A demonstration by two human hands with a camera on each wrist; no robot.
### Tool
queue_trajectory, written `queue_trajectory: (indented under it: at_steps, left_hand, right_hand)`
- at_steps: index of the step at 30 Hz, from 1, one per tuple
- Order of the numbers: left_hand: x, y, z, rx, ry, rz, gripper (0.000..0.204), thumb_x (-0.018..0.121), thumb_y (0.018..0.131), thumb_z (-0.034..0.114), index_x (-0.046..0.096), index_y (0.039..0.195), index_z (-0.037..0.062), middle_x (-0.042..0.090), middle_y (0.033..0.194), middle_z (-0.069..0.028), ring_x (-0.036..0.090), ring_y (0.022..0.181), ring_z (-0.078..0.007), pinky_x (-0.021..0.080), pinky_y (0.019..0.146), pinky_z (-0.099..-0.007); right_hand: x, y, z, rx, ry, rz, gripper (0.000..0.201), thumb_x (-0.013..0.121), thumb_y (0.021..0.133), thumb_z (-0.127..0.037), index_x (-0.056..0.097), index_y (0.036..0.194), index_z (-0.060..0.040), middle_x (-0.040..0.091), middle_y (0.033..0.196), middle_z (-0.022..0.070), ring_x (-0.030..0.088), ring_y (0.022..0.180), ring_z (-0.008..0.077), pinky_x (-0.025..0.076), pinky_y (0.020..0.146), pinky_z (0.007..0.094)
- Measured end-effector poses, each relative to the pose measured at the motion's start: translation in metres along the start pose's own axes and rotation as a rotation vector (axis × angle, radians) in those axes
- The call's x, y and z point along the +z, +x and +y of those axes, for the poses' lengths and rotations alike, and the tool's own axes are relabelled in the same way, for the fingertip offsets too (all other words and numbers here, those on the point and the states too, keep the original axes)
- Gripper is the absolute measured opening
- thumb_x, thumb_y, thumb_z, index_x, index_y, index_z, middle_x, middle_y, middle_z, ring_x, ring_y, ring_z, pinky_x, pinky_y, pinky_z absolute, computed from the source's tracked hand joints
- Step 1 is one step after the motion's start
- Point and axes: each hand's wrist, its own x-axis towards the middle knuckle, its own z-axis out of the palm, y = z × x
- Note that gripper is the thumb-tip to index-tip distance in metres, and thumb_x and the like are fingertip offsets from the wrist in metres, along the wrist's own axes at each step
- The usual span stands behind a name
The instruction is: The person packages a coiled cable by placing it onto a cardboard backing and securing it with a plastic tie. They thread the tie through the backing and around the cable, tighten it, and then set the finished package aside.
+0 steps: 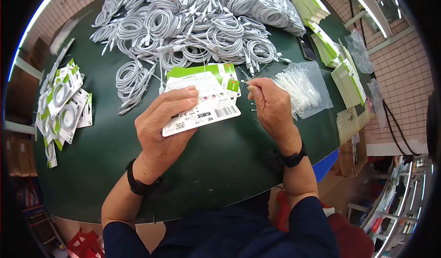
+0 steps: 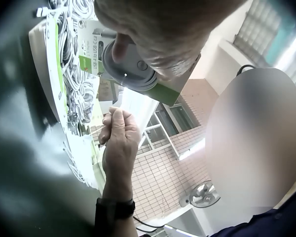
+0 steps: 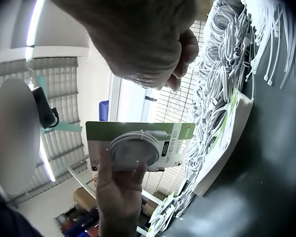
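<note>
My left hand (image 1: 156, 120) grips a white and green retail card (image 1: 202, 113), its printed back with a barcode facing up in the head view. On the card's front, a coiled white USB cable (image 3: 133, 136) shows in the right wrist view, with left fingers against the coil. Just right of the card, my right hand (image 1: 274, 113) has its fingers curled, thumb and forefinger pinching what looks like a thin white cable tie (image 1: 245, 82). Beneath and behind the held card lie more green and white cards (image 1: 225, 70).
A large heap of coiled white cables (image 1: 183, 24) covers the table's back. White cable ties (image 1: 294, 90) spill from a clear bag at right. Stacked cards (image 1: 349, 83) line the right edge near a dark phone (image 1: 306, 47). Carded cables (image 1: 66, 102) are piled at left.
</note>
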Motion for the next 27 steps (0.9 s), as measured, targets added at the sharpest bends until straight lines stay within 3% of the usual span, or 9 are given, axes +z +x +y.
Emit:
queue_trajectory:
  at_steps: [5,9,13,17,27]
  left_hand:
    - [0.007,-0.004,-0.01,0.038,0.076,0.024,0.035,0.089,0.074,-0.002,0.071,0.104,0.001,0.076,0.112,-0.0154,0.075,0.11,-0.0342,0.061,0.091,-0.0375]
    - [0.013,-0.006,-0.018,0.148,0.122,0.043,0.033,0.09,0.072,0.001,0.065,0.094,0.0027,0.075,0.108,-0.0132,0.076,0.108,-0.0345,0.062,0.086,-0.0375]
    - [0.015,-0.008,-0.021,0.224,0.178,-0.015,0.032,0.088,0.07,0.002,0.065,0.092,0.0031,0.075,0.105,-0.0109,0.076,0.107,-0.0334,0.063,0.085,-0.0379]
    - [0.016,-0.009,-0.021,0.223,0.181,-0.048,0.032,0.089,0.069,0.002,0.065,0.091,0.0027,0.075,0.106,-0.0112,0.076,0.108,-0.0337,0.063,0.086,-0.0377]
    - [0.015,-0.01,-0.023,0.214,0.175,-0.081,0.037,0.092,0.071,0.005,0.065,0.094,0.0019,0.076,0.108,-0.0152,0.075,0.11,-0.0372,0.062,0.092,-0.042]
  right_hand:
    - [0.0,0.006,-0.01,-0.202,0.02,0.13,0.014,0.073,0.095,0.002,0.073,0.108,-0.0003,0.071,0.093,0.0129,0.069,0.075,0.0248,0.055,0.066,0.0335]
    - [-0.004,-0.004,-0.021,-0.209,0.173,0.227,0.018,0.078,0.09,0.003,0.075,0.107,-0.0013,0.072,0.096,0.0134,0.068,0.078,0.0205,0.055,0.067,0.0319]
    - [-0.004,-0.013,-0.032,-0.349,0.32,0.281,0.029,0.08,0.083,0.012,0.072,0.107,-0.002,0.073,0.094,0.015,0.07,0.076,0.02,0.055,0.065,0.03]
    - [0.002,-0.018,-0.039,-0.403,0.488,0.2,0.031,0.08,0.083,0.014,0.068,0.107,-0.0017,0.074,0.095,0.0169,0.073,0.078,0.0205,0.057,0.064,0.0294]
    - [0.006,-0.02,-0.046,-0.348,0.562,0.042,0.023,0.073,0.09,0.011,0.068,0.108,-0.0021,0.074,0.098,0.0185,0.074,0.081,0.0225,0.061,0.068,0.0318]
